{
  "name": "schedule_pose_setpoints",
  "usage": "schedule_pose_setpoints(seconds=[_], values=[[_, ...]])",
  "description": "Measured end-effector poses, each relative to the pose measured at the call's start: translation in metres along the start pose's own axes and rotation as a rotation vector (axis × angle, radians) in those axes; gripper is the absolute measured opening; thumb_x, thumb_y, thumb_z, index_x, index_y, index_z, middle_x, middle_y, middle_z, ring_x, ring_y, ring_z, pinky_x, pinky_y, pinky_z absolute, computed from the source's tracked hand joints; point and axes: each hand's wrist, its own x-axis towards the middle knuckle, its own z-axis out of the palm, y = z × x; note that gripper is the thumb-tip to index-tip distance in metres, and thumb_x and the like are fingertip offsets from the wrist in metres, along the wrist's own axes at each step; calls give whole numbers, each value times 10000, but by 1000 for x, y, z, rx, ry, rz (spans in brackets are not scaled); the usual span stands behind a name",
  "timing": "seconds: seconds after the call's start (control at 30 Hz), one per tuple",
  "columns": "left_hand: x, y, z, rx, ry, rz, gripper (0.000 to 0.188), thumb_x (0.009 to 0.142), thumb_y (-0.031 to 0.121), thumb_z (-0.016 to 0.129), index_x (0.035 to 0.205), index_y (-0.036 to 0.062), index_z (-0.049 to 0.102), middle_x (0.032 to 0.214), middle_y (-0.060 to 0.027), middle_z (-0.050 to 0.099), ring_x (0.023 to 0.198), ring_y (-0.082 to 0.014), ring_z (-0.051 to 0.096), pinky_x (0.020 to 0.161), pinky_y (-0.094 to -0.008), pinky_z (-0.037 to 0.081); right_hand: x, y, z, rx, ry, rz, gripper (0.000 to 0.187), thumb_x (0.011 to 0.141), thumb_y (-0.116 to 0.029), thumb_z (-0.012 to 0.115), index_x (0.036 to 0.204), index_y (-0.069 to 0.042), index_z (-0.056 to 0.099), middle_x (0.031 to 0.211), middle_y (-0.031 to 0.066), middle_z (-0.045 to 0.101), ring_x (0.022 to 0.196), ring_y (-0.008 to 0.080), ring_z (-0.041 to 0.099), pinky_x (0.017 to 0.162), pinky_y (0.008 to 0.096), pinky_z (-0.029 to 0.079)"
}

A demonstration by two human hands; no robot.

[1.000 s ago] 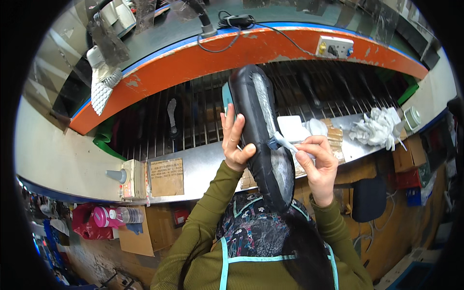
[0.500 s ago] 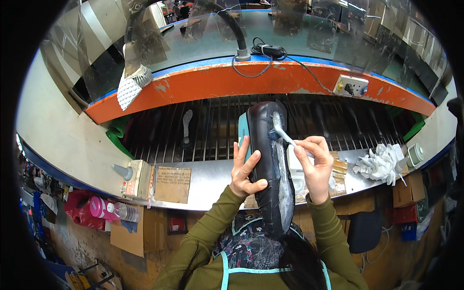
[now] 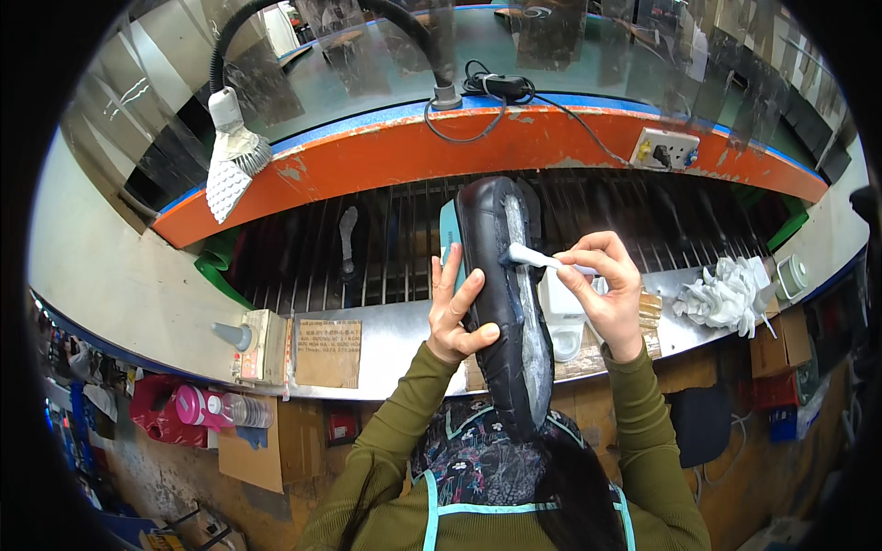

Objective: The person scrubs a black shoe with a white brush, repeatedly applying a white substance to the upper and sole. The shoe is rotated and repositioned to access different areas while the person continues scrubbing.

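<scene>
My left hand (image 3: 454, 321) grips the left side of a long black shoe upper (image 3: 485, 275), thumb across its surface and fingers spread behind. A teal block, apparently a shoe last (image 3: 449, 228), juts out along the upper's far left side. Down the shoe's right-facing underside runs a pale, whitish strip (image 3: 533, 340) that looks smeared with something wet. Between the thumb and fingers of my right hand (image 3: 606, 285) is a small white-handled brush (image 3: 542, 259). Its dark-tipped bristles touch the left edge of the strip, about a third of the way down.
Behind the shoe, a white container (image 3: 559, 301) stands on the metal ledge (image 3: 395, 335). Crumpled white tissues (image 3: 726, 298) lie at the right, a cardboard piece (image 3: 328, 354) at the left. Metal bars (image 3: 404, 239) stretch beyond. A lamp (image 3: 231, 161) hangs over the orange rail (image 3: 367, 165).
The brush has swung to a more level angle, and its tip has moved slightly down to the strip's left edge. Both hands keep their grip, and the whole view has shifted slightly.
</scene>
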Motion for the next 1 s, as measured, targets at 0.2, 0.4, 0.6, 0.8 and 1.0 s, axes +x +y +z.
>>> schedule_pose_setpoints(seconds=[0.2, 0.4, 0.6, 0.8, 1.0], values=[[13, 6, 4, 57, 16, 31, 382, 866, 444, 570, 1233, 353, 520, 1408, -114, 469, 1290, -524, 374, 1091, -669, 142, -14, 0, -5, 40, -50, 89, 130, 788, -66, 743, 917, -54, 736, 894, 20, 551, 740, 75, 548, 553, 184, 427], [14, 1, 8, 74, 35, -9, 343, 880, 408, 572, 1217, 374, 517, 1388, -123, 491, 1293, -498, 391, 1114, -638, 115, -21, -3, -14, 62, -144, 159, 128, 796, -66, 738, 924, -52, 738, 911, 29, 549, 790, 81, 563, 565, 183, 437], [13, -4, 12, 170, 46, 70, 335, 890, 287, 599, 1205, 339, 498, 1403, -136, 477, 1289, -477, 414, 1134, -595, 78, -35, -1, -13, 248, -109, 257, 131, 799, -54, 728, 928, -33, 732, 909, 43, 555, 837, 118, 568, 686, 216, 471], [-8, -10, 22, 286, 54, 38, 506, 786, 161, 729, 1203, 301, 479, 1432, -176, 440, 1297, -486, 403, 1130, -582, 79, -77, -14, 5, 290, 49, 592, 122, 841, -34, 676, 942, 30, 699, 923, 44, 551, 826, 105, 527, 735, 221, 424], [-22, -10, 16, 364, -1, 9, 543, 754, 157, 755, 1207, 321, 505, 1427, -165, 453, 1328, -447, 382, 1126, -575, 119, -111, -34, 2, 223, 59, 587, 128, 855, -33, 664, 954, 42, 693, 957, 50, 549, 824, 89, 515, 731, 204, 411]])
